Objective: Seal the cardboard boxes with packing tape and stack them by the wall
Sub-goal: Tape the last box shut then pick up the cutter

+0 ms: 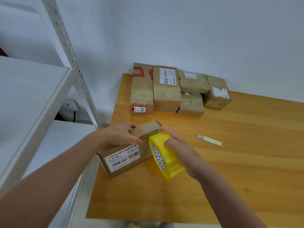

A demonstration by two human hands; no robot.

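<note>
1 cardboard box (122,157) lies at the left edge of the worktop (238,170), about midway between its front and back, and both my hands are on it. Its white label reading 12V4A-5525 faces me on the near side. My left hand (117,135) sits on top of the box, fingers curled over the far edge and thumb laid along the near edge, so it is clamped on the box.

My right hand (180,149) is wrapped round the roll of yellow packing tape (166,156), thumb pressed on the roll's outer face and the other fingers curled over its far side. The roll stands on edge just beside the box's right end, tilted, with its printed core turned toward me. My forefinger reaches out to the box's top right edge. A glossy band of tape shows across the top of the box there; I cannot tell where its end lies.

Several sealed boxes (166,89) are gathered in the far left corner of the worktop against the white wall (181,30), some stacked 2 high, touching each other, with yellowish tape bands across them. The tallest, at the left, carries red print.

1 small metal blade (209,140) lies flat on the worktop to the right of my right hand, apart from it.

White metal shelving (32,96) stands beside the worktop's left edge.
</note>
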